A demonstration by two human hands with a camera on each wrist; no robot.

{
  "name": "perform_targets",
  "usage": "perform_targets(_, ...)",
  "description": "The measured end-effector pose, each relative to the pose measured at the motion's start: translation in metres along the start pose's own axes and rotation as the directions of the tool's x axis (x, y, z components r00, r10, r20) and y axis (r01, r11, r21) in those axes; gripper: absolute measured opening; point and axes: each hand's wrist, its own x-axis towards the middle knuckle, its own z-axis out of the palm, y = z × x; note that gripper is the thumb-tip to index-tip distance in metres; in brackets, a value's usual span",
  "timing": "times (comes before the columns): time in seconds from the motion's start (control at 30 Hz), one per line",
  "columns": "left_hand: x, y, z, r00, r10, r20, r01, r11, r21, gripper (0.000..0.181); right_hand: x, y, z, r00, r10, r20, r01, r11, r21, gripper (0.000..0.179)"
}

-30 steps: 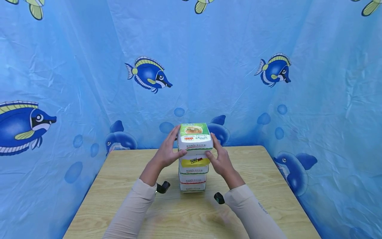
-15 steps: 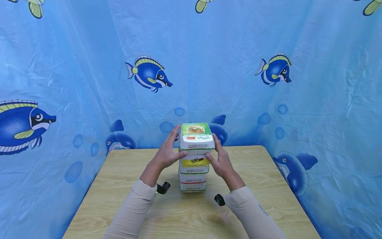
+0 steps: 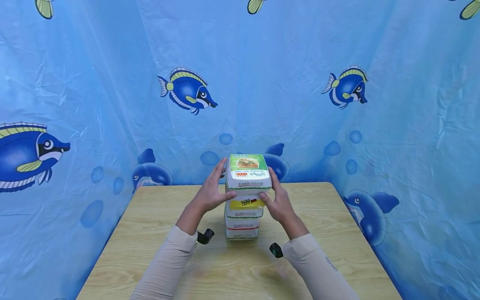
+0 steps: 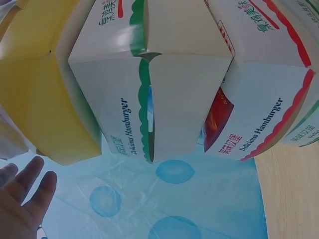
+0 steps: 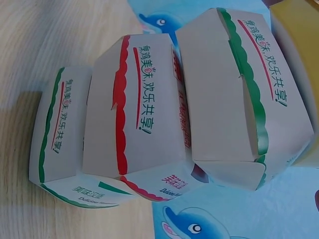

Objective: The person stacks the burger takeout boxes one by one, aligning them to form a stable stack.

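Several hamburger boxes stand in one upright stack on the table. On top sits a box with a burger picture on a green lid (image 3: 248,180), slightly right of those below. Under it come a yellow box (image 4: 30,79), a green-edged white box (image 5: 219,94), a red-edged one (image 5: 149,94) and another green-edged one (image 5: 55,134). My left hand (image 3: 208,193) is at the top box's left side, fingers extended, thumb low in front. In the left wrist view its fingertips are spread. On the right side, my right hand (image 3: 278,202) touches the box with fairly straight fingers.
The wooden table (image 3: 157,241) extends around the stack. Behind and beside it hangs a blue curtain (image 3: 262,50) printed with fish and dolphins. Small black devices, a left one (image 3: 205,236) and a right one (image 3: 276,250), sit at the wrists.
The top box has shifted slightly right on the stack, and its left edge now overhangs less. Both hands keep nearly the same place. The lower boxes stay put.
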Motion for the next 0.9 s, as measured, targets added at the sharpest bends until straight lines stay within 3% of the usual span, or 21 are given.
perform_targets(0.9, -0.0038, -0.0049, 0.0029, 1.0, -0.018, -0.005, 0.018, 0.999, -0.029, 0.11, -0.0028, 0.0018, -0.0006, 1.0, -0.017, -0.014, 0.017, 1.0, 0.019, 0.086)
